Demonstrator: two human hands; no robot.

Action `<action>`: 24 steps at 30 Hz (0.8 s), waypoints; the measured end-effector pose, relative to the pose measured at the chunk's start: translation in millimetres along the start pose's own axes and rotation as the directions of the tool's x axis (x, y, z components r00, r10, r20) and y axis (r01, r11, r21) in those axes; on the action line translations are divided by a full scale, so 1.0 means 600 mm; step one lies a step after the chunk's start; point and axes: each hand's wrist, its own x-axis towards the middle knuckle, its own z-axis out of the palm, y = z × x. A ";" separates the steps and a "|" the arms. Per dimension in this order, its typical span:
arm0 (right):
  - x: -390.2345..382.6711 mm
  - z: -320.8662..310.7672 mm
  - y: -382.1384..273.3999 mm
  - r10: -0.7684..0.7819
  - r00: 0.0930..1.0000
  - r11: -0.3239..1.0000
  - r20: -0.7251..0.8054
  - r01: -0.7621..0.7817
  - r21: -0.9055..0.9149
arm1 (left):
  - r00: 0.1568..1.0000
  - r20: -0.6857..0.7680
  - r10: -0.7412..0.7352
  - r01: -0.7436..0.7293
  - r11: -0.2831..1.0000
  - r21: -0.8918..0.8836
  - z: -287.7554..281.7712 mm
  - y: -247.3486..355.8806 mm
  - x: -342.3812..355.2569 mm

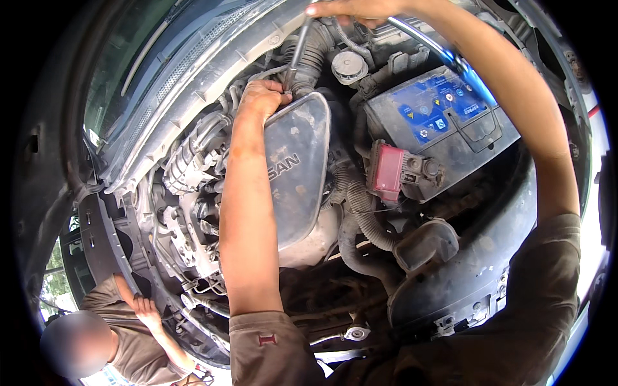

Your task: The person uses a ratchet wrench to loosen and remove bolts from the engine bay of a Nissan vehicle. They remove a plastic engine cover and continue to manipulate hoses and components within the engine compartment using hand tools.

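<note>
My left hand (261,100) is closed around the lower end of an upright metal tool shaft (298,51), beside the upper edge of a grey plastic engine cover (294,199). My right hand (357,14) reaches across from the right to the top of that shaft, its fingers curled there; part of what they grip is hidden. A ribbed air hose (309,61) runs behind the shaft, with a white round cap (349,66) to the right of it.
A battery (399,148) with a red terminal cover (384,171) occupies the right side of the bay. Ribbed hoses (367,209) curve downward. The windshield edge (148,58) lies upper left. Another person (129,334) leans in at lower left, a hand (148,312) on the bay's edge.
</note>
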 end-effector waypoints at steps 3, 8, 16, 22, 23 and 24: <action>0.010 -0.011 -0.016 -0.243 0.968 0.930 -0.067 0.212 -0.301 | 0.997 0.033 0.064 -0.065 0.997 0.047 0.023 0.036 0.001; 0.036 0.013 -0.060 0.017 0.996 0.991 -0.091 -0.029 -0.132 | 0.998 -0.020 0.067 -0.066 0.996 0.053 0.008 0.013 -0.004; 0.035 0.012 -0.039 0.384 0.923 0.850 0.015 -0.360 0.385 | 0.993 0.020 0.116 -0.118 0.984 0.135 0.011 -0.008 0.024; 0.059 -0.025 0.037 0.487 0.866 0.791 0.113 -0.492 0.364 | 0.986 0.106 0.130 -0.140 0.985 0.098 0.044 0.012 0.057; 0.058 -0.004 -0.007 0.443 0.895 0.848 0.062 -0.440 0.295 | 0.984 0.119 0.130 -0.146 0.979 0.144 0.037 0.002 0.058; 0.054 0.016 -0.055 0.393 0.920 0.895 0.015 -0.386 0.225 | 0.988 0.091 0.125 -0.139 0.976 0.170 0.028 -0.008 0.054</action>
